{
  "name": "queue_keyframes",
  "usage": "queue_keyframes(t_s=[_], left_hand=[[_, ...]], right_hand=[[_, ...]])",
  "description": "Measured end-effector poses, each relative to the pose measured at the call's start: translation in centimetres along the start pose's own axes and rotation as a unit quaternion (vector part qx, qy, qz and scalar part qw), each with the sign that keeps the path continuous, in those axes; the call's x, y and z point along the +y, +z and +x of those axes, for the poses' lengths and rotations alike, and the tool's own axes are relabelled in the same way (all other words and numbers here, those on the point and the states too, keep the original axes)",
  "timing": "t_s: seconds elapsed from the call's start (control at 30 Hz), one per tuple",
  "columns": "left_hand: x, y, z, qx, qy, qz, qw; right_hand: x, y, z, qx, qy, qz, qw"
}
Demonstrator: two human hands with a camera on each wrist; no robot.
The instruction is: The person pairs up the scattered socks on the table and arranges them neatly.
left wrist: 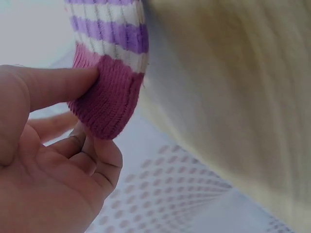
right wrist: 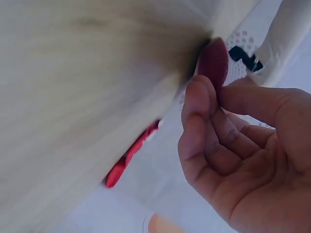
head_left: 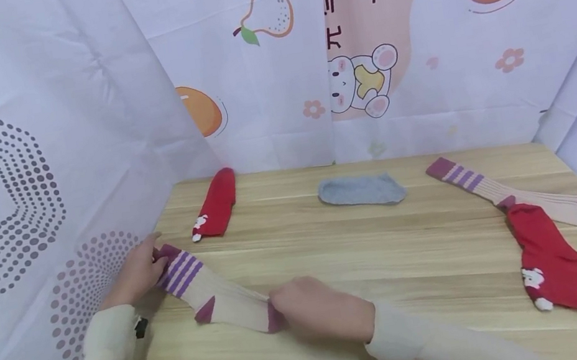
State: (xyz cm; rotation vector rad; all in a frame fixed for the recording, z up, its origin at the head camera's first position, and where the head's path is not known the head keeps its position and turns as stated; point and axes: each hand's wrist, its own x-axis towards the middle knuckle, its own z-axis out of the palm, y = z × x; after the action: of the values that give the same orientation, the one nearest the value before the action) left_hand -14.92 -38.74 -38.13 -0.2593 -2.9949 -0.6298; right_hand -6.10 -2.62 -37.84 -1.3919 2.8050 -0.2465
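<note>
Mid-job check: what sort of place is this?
Probably a makeshift, screened-off work corner, perhaps indoors: fruit-printed cloth hangs behind a wood-grain table, dotted cloth closes its left side, and loose socks are spread about the tabletop.

We see matt, knitted cloth in the purple-striped sock (head_left: 235,298), its raised ribs rough to the eye, and the same ribbed knit in the other striped sock (head_left: 547,205). The red socks (head_left: 552,258) and the grey sock (head_left: 361,190) look to us like plainer matt cloth. We find the wood-grained tabletop (head_left: 355,245) smooth, and the printed hangings (head_left: 271,104) thin, creased cloth.
</note>
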Motion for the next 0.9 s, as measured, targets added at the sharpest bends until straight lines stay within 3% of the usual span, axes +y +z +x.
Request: queue_keyframes(t_s=[0.2,0.5,0.67,0.9], left_hand=[[1.8,-0.8,0.0,0.035,0.05,0.005,0.9981],[4.5,-1.0,-0.1,0.08,0.085,0.01,0.9931],[6.4,-0.8,-0.1,0.075,0.105,-0.014,0.9915],[9.4,0.3,0.1,0.065,0.146,-0.041,0.9863]], right_hand=[[2.1,-1.5,-1.7,0.026,0.026,-0.024,0.999],[5.9,-4.5,-4.7,0.057,0.079,0.009,0.995],[8.4,-6.1,-6.5,0.094,0.11,0.037,0.989],[10.6,-7.6,-9.7,0.111,0.138,0.06,0.982]])
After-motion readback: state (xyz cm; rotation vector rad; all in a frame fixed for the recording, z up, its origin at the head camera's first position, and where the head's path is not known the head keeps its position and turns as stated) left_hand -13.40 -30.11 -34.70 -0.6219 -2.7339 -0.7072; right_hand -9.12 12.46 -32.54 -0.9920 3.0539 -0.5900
